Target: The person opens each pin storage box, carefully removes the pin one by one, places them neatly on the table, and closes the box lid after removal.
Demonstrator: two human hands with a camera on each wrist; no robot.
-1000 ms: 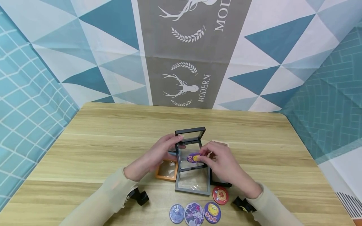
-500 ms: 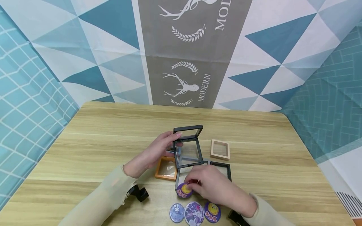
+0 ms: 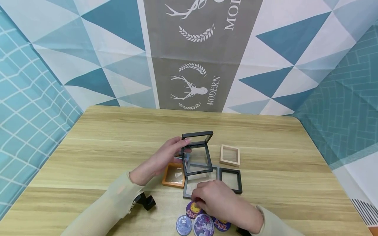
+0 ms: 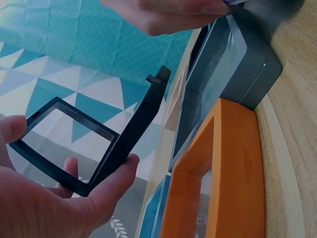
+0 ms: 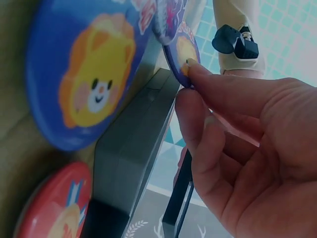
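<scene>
My left hand (image 3: 159, 161) grips a black hinged display frame (image 3: 199, 172) by its left side. The frame's two halves stand apart, tilted above the other frames, with a clear window in each. My right hand (image 3: 218, 201) pinches a round purple badge (image 5: 183, 52) with a yellow cartoon animal between thumb and fingertips. That badge is low, beside a light blue badge (image 3: 184, 225), a larger purple badge (image 3: 203, 225) and a second yellow-animal badge (image 3: 222, 225), partly covered by my hand. A red badge (image 5: 57, 206) shows in the right wrist view; my hand hides it in the head view.
A grey frame (image 3: 186, 192) lies below the held one. Around it are an orange frame (image 3: 164, 177), a smaller black frame (image 3: 240, 186) and a pale wooden frame (image 3: 229, 164). A blue frame (image 4: 152, 210) is partly hidden by my left hand.
My right hand has carried the purple badge from the black frame's window back toward me, down to the other badges. The left hand still holds the black frame, shifted only slightly.
</scene>
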